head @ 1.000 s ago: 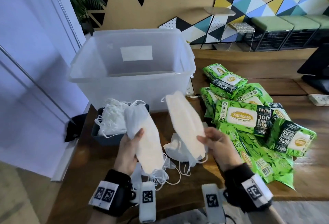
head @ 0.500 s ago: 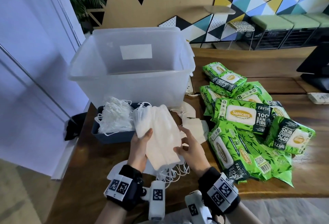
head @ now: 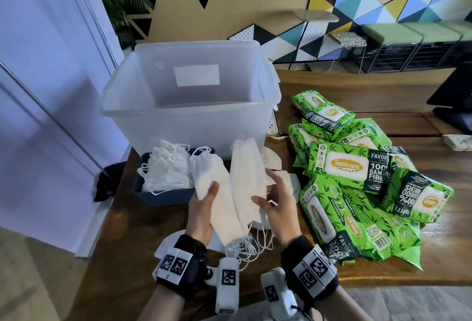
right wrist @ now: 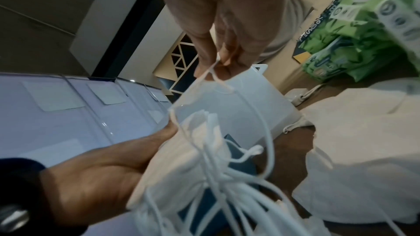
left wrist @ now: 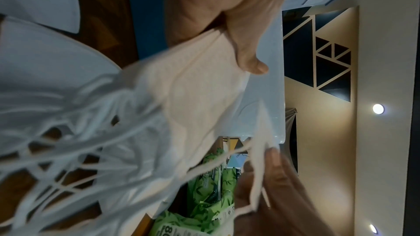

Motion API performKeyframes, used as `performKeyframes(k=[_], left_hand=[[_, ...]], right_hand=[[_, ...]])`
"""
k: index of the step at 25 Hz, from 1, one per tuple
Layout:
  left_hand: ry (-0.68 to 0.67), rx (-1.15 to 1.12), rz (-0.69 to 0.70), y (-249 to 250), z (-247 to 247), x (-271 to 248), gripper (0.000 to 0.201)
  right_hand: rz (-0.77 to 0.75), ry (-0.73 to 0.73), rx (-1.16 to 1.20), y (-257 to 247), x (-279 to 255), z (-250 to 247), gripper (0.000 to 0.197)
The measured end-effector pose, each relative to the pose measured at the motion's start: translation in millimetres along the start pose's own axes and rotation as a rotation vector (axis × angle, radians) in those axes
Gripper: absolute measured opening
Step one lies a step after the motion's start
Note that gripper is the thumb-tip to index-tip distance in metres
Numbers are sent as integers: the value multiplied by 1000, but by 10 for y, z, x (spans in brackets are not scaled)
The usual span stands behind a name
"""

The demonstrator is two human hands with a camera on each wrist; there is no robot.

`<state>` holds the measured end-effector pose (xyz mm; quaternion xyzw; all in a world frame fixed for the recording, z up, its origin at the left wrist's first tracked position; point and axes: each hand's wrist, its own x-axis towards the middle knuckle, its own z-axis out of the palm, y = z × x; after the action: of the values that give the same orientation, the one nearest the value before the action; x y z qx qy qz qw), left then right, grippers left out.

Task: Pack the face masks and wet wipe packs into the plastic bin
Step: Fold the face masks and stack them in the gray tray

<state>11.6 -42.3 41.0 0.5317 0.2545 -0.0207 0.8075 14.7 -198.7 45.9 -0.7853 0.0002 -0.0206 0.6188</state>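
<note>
My left hand (head: 208, 194) grips a stack of white face masks (head: 238, 188), thumb on top and fingers underneath, in front of the clear plastic bin (head: 184, 109). My right hand (head: 268, 194) holds the stack's right edge. In the right wrist view this hand (right wrist: 217, 61) pinches an ear loop of the masks (right wrist: 181, 168). In the left wrist view the thumb (left wrist: 250, 60) presses on the masks (left wrist: 193, 96). Inside the bin I see no items. Green wet wipe packs (head: 344, 166) lie heaped on the table to the right.
A blue tray (head: 158, 197) heaped with more masks (head: 166, 165) stands left of my hands, against the bin. A few loose masks (head: 290, 181) lie by my right hand. A dark monitor (head: 454, 101) stands at the far right. The table's left edge is close.
A second ago each hand held masks apart. The right hand brought its mask onto the left hand's stack, and both hands now hold one stack together.
</note>
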Motion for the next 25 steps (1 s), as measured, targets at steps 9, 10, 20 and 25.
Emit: performKeyframes(k=[9,10,20,25], left_hand=[[-88,-35,-45,6,39,-5,88],[-85,-53,-61,7,30,8,94],[14,-4,-62,61,95,2,60],[43,42,-36,49,247,-7,40]], right_hand=[[-80,-259,-253,-59,-80,111,65],[-89,-249,-279,-63,-81,126,65],[258,-276,136,-120,260,323,75],[356,-333,240,-26,349,593,39]])
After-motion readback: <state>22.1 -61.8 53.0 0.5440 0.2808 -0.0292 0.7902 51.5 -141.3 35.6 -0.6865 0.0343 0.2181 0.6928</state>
